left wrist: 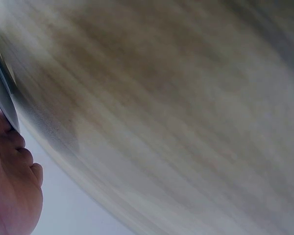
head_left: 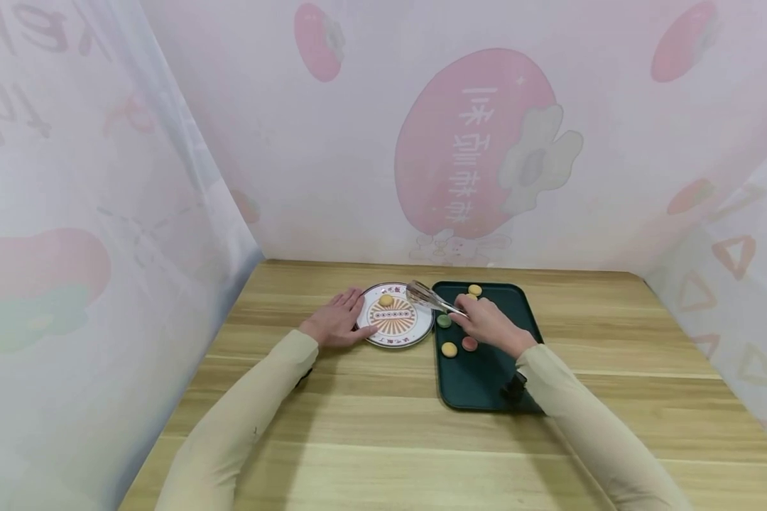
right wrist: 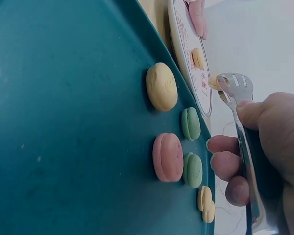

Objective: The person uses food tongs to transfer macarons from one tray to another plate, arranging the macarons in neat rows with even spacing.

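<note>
A right hand [head_left: 488,325] grips shiny, slotted tongs [head_left: 439,303]; a left hand [head_left: 337,321], fingers extended, touches a plate [head_left: 417,331]. Only the right wrist view shows the tongs' yellow macaron [right wrist: 214,83].

Silver tongs [head_left: 447,305] slant over the right side of the flat, round white plate [head_left: 393,325], a yellow macaron [right wrist: 213,83] between their tips; a second macaron [head_left: 385,300] lies on its far side.

I count 5 yel. macarons [right wrist: 161,87], 2 green ones [right wrist: 191,124], 1 pink one [right wrist: 167,157], 1 plate [head_left: 417,332], 1 tray [head_left: 476,387] & 1 pr. tongs [right wrist: 241,84].
</note>
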`<state>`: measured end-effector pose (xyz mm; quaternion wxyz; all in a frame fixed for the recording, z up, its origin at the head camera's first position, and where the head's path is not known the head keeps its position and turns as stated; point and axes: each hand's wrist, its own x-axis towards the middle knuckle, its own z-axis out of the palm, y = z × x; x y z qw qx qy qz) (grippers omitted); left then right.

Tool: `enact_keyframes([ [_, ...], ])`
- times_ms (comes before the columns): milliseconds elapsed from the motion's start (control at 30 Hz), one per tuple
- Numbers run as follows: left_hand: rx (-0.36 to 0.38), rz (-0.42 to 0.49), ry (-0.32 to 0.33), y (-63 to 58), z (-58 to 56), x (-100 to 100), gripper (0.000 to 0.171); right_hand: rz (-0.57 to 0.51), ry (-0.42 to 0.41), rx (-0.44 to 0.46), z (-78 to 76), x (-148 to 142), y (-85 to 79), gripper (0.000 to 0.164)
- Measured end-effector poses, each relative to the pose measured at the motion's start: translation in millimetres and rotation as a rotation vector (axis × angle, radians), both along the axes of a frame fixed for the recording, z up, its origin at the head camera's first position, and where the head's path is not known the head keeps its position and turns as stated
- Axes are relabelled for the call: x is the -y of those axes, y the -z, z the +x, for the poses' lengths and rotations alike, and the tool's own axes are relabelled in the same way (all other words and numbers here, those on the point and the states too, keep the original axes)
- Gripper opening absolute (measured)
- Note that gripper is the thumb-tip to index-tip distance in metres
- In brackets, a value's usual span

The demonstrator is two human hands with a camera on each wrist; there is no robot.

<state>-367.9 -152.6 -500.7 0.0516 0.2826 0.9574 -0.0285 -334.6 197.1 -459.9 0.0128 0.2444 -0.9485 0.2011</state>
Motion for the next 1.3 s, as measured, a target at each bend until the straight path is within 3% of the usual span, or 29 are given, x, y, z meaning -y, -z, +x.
enact_keyframes([
  [433, 0.003, -0.003, -0.006, -0.9, 0.6, -1, 0.096, -0.014, 0.007, 0.139, -9.5, 16, 5.3, 0.019],
  [700, 0.000, 0.007, -0.001, -0.5, 0.5, -1, 0.096, -0.013, 0.007, 0.116, -11.1, 23, 4.0, 0.020],
  [1300, 0.008, -0.006, -0.001, -1.1, -0.6, -1, 0.099, -0.035, 0.009, 0.161, -17.5, 28, 10.1, 0.021],
])
